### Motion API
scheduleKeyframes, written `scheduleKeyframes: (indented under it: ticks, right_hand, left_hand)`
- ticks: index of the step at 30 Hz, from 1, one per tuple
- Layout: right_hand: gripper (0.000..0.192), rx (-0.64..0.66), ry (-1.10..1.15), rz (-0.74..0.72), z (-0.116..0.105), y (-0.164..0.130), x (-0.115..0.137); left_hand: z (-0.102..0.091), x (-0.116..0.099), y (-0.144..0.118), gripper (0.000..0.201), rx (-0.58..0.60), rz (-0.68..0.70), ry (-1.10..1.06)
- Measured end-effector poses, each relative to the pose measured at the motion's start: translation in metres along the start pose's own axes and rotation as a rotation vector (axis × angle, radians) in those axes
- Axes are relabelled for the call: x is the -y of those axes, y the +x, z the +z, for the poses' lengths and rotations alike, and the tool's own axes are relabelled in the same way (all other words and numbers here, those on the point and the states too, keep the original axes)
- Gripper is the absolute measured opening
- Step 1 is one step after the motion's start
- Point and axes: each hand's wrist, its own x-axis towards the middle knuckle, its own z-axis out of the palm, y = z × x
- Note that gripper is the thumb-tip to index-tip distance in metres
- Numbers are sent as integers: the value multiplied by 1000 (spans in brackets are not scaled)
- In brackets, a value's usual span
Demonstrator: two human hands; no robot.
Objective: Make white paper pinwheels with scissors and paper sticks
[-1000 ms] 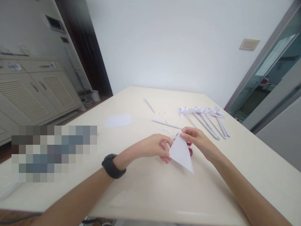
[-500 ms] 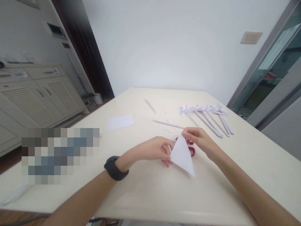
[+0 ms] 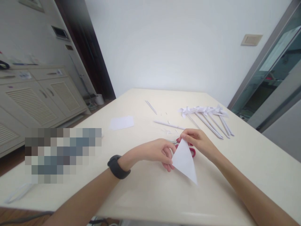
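Ref = scissors [image 3: 191, 150] on table [image 3: 141, 194]: folded paper [image 3: 184, 160] just in front, rolled stick [image 3: 168, 125] behind, pinwheels [image 3: 207, 117] behind-right, flat sheet [image 3: 121, 122] far left.

1. The folded triangle [image 3: 184, 160] was thin white paper, matt, with crisp creases.
2. The table [image 3: 150, 194] had a smooth cream top with a soft sheen.
3. The scissors [image 3: 191, 150] showed glossy red plastic handles.
4. The pinwheels [image 3: 207, 117] were matt white rolled paper.
5. The wristband [image 3: 117, 167] looked like matt black rubbery plastic.
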Motion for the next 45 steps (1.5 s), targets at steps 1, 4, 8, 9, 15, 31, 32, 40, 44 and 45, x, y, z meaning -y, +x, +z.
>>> scheduleKeyframes:
  ticks: [1, 4, 8, 9, 15, 31, 32, 40, 44, 45]
  right_hand:
    - [23, 6, 36, 3, 0, 1, -1]
    - [21, -43, 82, -3, 3, 2, -3]
    - [22, -96, 111, -1, 4, 0, 0]
    - [23, -92, 123, 17, 4, -1, 1]
    - [33, 98, 242, 82, -2, -3, 3]
    - [28, 133, -34, 66, -4, 1, -4]
    - [28, 131, -58, 61, -4, 1, -4]
    - [31, 95, -133, 75, -7, 4, -13]
    - [32, 60, -202, 71, -5, 4, -15]
    - [33, 42, -216, 60, -4, 4, -15]
  left_hand:
    - [0, 1, 0, 17, -4, -4, 3]
    - [0, 3, 0, 17, -15, -11, 25]
    - [-1, 5, 2, 16, -71, -7, 43]
    - [-2, 5, 3, 16, -95, 1, 41]
    - [-7, -2, 5, 11, -286, 31, -30]
    - [-10, 0, 7, 9, -587, 170, 137]
    - [-10, -1, 6, 9, -589, 171, 144]
    - [-8, -4, 6, 15, -647, 200, 293]
    - [-8, -3, 7, 19, -661, 185, 385]
    - [-8, -3, 7, 20, -667, 187, 402]
